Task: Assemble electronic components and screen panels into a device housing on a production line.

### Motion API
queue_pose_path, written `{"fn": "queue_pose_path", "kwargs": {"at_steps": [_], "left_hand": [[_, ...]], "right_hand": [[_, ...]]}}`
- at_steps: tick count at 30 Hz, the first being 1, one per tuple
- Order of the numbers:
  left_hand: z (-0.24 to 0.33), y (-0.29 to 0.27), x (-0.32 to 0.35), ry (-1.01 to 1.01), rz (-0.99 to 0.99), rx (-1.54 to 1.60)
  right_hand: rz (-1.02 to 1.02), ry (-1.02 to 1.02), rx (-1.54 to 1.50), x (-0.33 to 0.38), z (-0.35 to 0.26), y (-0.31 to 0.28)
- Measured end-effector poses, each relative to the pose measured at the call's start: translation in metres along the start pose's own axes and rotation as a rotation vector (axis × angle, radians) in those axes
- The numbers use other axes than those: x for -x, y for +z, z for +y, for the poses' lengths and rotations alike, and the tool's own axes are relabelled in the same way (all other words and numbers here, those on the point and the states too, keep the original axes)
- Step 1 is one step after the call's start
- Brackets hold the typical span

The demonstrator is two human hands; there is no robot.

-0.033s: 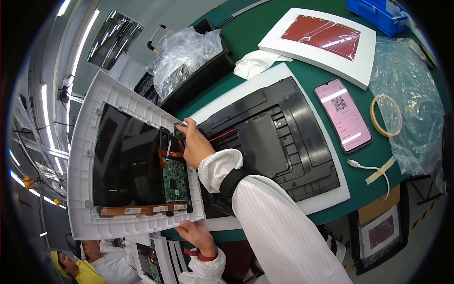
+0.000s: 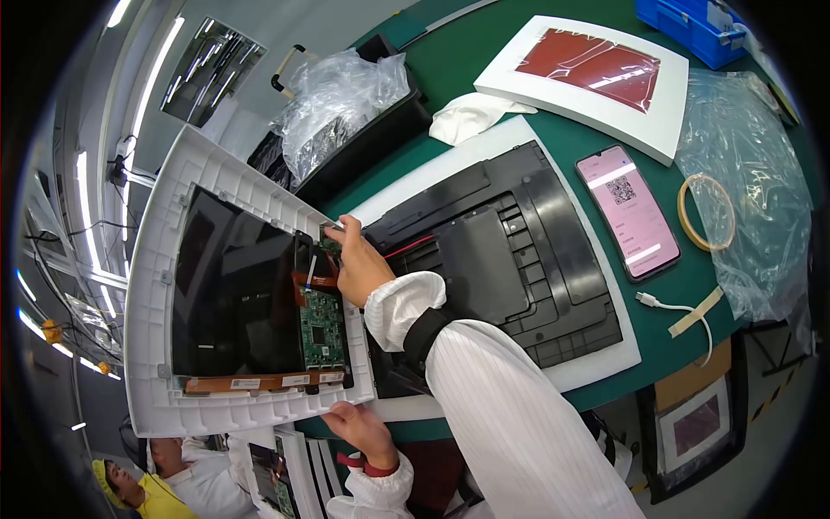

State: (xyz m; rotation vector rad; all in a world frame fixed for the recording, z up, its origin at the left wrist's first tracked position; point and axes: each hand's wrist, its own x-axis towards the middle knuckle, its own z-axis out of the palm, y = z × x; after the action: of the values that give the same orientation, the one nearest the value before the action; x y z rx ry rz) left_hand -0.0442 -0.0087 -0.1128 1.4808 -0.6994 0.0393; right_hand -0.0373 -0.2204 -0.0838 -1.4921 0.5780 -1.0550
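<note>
A white plastic display frame (image 2: pixel 149 346) stands tilted at the left, its inner side toward me. It carries a dark glossy panel (image 2: pixel 238 294), a green circuit board (image 2: pixel 324 329) and orange ribbon strips (image 2: pixel 259 383). My left hand (image 2: pixel 363 432) is closed on the frame's lower edge, thumb toward the inner side. My right hand (image 2: pixel 359 264) grips the frame's right edge beside the board, some fingertips hidden. Right of it, a black plastic back cover (image 2: pixel 484 259) lies on a white foam sheet (image 2: pixel 618 342). A red wire (image 2: pixel 406 248) runs from the cover toward my right hand.
On the green table (image 2: pixel 450 52) are a phone (image 2: pixel 627 212), a white cable (image 2: pixel 683 307), a tape roll (image 2: pixel 685 216), clear plastic wrap (image 2: pixel 748 173), a white-framed panel (image 2: pixel 519 82) and a white cloth (image 2: pixel 467 117). A black bin (image 2: pixel 363 143) stands behind. Two people (image 2: pixel 164 484) are lower left.
</note>
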Motion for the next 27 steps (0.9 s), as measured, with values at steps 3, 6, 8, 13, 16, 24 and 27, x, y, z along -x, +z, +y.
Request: {"fn": "queue_pose_path", "kwargs": {"at_steps": [3,6,8,13,16,24,27], "left_hand": [[0.003,0.003,0.004,-0.037,-0.053,0.027],[0.002,0.006,0.003,-0.002,-0.085,0.087],[-0.003,0.0,0.001,-0.015,-0.092,0.097],[-0.012,0.007,-0.003,0.033,-0.045,0.11],[-0.018,-0.001,-0.006,-0.004,-0.076,0.098],[-0.007,0.004,-0.008,0.063,-0.089,0.041],[-0.005,0.005,-0.005,0.032,-0.127,0.043]], "right_hand": [[0.023,0.019,-0.011,0.001,0.0,-0.009],[0.091,0.018,-0.049,0.001,0.003,-0.007],[0.156,0.089,-0.006,0.008,-0.017,-0.012],[0.325,0.117,0.059,0.025,-0.058,-0.045],[0.284,-0.001,0.077,0.046,-0.072,-0.067],[0.095,0.088,0.14,0.14,-0.117,-0.143],[0.186,-0.068,0.322,0.173,-0.118,-0.163]]}}
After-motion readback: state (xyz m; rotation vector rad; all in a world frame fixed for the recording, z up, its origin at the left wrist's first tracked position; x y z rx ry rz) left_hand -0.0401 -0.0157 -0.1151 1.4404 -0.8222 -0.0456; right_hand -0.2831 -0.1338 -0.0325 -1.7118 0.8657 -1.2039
